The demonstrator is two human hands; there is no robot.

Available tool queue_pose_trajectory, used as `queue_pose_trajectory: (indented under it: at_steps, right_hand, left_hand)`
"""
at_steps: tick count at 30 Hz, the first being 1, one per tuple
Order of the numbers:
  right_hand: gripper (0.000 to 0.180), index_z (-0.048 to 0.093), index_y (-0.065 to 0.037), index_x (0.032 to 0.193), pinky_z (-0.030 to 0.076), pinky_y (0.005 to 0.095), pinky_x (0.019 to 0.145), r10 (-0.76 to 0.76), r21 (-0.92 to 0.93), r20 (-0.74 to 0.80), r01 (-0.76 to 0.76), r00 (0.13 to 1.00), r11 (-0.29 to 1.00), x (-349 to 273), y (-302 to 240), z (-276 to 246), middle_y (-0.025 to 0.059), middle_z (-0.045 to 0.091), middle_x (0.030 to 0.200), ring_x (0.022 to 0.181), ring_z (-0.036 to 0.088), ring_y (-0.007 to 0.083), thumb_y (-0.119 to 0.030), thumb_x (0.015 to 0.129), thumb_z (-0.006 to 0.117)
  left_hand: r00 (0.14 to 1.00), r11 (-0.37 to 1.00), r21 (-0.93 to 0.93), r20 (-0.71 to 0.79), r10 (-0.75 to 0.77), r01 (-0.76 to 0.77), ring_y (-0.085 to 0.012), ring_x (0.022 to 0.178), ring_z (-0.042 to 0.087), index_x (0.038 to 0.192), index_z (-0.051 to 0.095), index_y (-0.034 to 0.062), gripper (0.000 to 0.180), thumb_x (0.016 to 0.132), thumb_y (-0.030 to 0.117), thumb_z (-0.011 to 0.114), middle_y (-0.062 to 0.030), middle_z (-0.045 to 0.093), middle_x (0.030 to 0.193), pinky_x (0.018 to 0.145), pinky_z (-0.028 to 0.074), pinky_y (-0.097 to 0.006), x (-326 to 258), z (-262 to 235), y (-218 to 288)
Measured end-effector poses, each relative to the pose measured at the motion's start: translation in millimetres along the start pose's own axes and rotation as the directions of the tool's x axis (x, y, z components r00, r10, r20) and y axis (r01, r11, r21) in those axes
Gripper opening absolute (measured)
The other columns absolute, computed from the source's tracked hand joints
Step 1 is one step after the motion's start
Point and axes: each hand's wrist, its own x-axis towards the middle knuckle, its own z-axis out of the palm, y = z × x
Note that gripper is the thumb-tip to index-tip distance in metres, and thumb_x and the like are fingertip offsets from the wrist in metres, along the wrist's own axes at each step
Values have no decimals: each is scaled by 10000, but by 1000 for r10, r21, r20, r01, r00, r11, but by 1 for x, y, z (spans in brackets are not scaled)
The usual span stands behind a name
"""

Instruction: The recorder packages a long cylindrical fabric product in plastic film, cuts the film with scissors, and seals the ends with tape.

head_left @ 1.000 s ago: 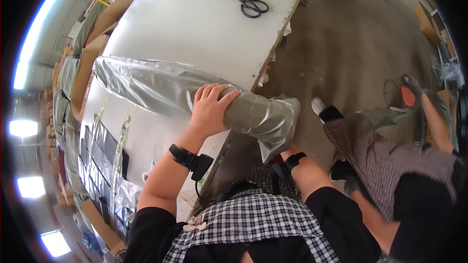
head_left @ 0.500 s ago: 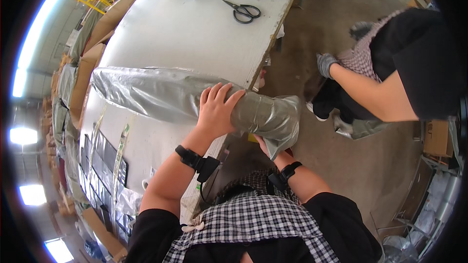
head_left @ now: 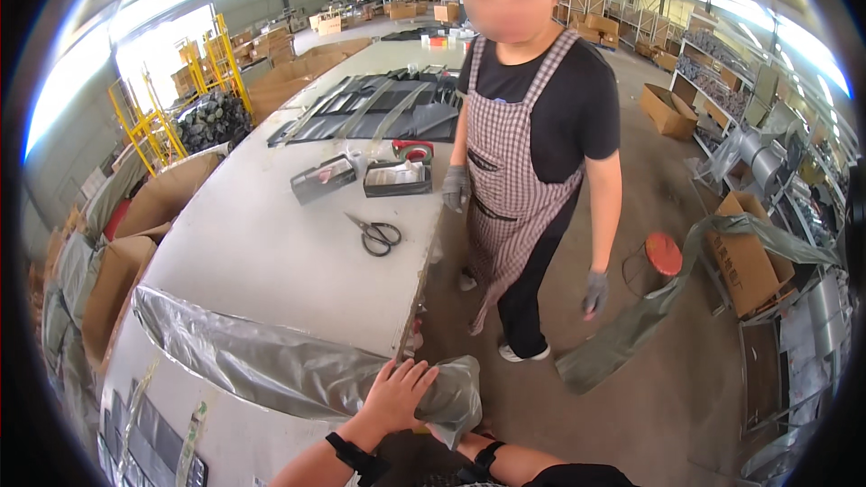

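Observation:
A long bundle in greyish-green plastic film (head_left: 271,362) lies across the near part of the white table, its right end hanging past the edge. My left hand (head_left: 397,395) lies curved over the bundle near that end, fingers together around it. Below the loose end is my right hand (head_left: 449,438), mostly hidden by the film and my left wrist, so its fingers do not show. A small bit of yellow shows between my hands, too little to name. Black-handled scissors (head_left: 374,234) lie farther up the table.
Two small black boxes (head_left: 397,179) and a red tape dispenser (head_left: 413,151) sit beyond the scissors. Taped black strips (head_left: 365,108) lie farther back, others at near left. A gloved co-worker (head_left: 523,126) stands right of the table. Grey-green film (head_left: 622,343) trails over the floor near a red stool (head_left: 663,254).
The view has tilted up, bringing the hall and the co-worker, now upright and facing the table, into sight. My left hand remains on the bundle; my right remains below its end.

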Motion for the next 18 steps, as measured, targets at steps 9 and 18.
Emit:
queue_pose_trajectory:
  at_steps: [9, 18]
  right_hand:
    - [399, 573, 0, 1101, 404, 341, 913, 46, 67, 39, -49, 998, 997, 18, -6, -3, 121, 617, 1069, 1034, 553, 258, -332, 880, 579]
    - [408, 568, 1, 1109, 401, 342, 915, 69, 102, 59, -74, 996, 992, 6, -5, -4, 123, 616, 1075, 1039, 551, 261, -338, 881, 577]
  left_hand:
    - [998, 998, -58, -57, -2, -1, -279, 1232, 422, 1363, 362, 182, 934, 560, 434, 767, -119, 431, 1332, 1032, 299, -450, 5, 3, -3]
    - [998, 998, -57, -63, -12, 8, -280, 1224, 431, 1344, 386, 179, 918, 545, 414, 773, -114, 450, 1309, 1030, 307, -445, 6, 2, -3]
